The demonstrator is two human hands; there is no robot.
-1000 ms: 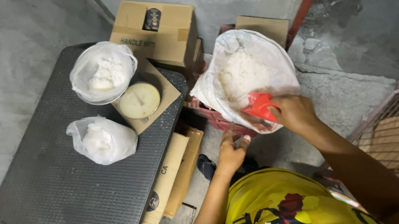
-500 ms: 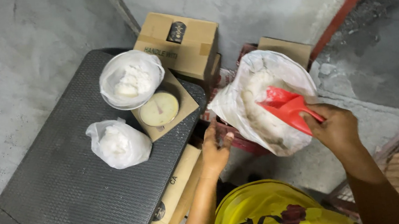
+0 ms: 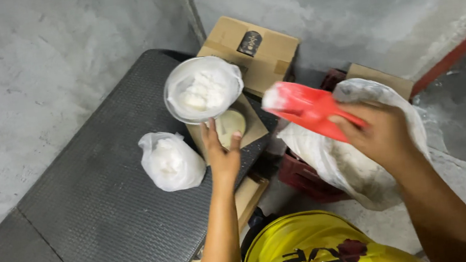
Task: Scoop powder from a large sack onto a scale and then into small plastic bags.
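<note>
A tied white bag (image 3: 171, 160) lies beside cardboard boxes (image 3: 259, 52).

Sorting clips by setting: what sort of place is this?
Likely a shop's back room or storeroom for bulk goods: bare concrete walls, cardboard boxes, and a large sack of white powder being portioned into small plastic bags.

A single camera sits on the person's head and looks steeply down and forward over both forearms. The dark textured table (image 3: 80, 224) runs off the lower left of the frame, a grey concrete wall (image 3: 33, 72) fills the top, and the person's yellow shirt (image 3: 317, 250) shows at the bottom edge. It is near, within arm's reach of the tabletop. No second view shares the scene
</note>
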